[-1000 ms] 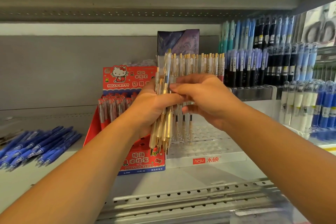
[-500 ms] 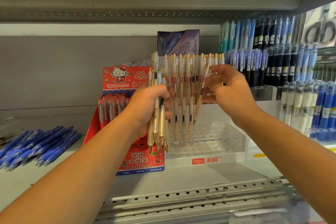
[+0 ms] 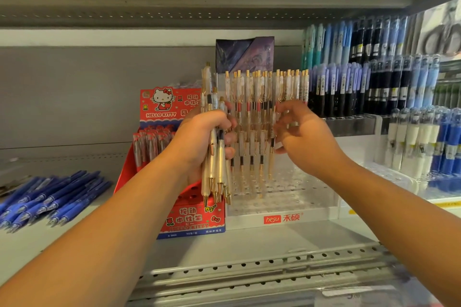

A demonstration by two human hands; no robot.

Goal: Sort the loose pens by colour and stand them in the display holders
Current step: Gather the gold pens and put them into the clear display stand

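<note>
I am pinching one cream pen (image 3: 271, 157) in my right hand (image 3: 306, 137), tip down, aiming it at a hole in the clear holder (image 3: 299, 197) just below my fingers. My left hand (image 3: 199, 137) is gripping the bundle (image 3: 217, 169) upright just beside it, so the next pen is within easy reach.

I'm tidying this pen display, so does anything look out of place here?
Yes: the blue pens lie loose in a heap on the shelf, left of the Hello Kitty box, not standing in any holder.
</note>
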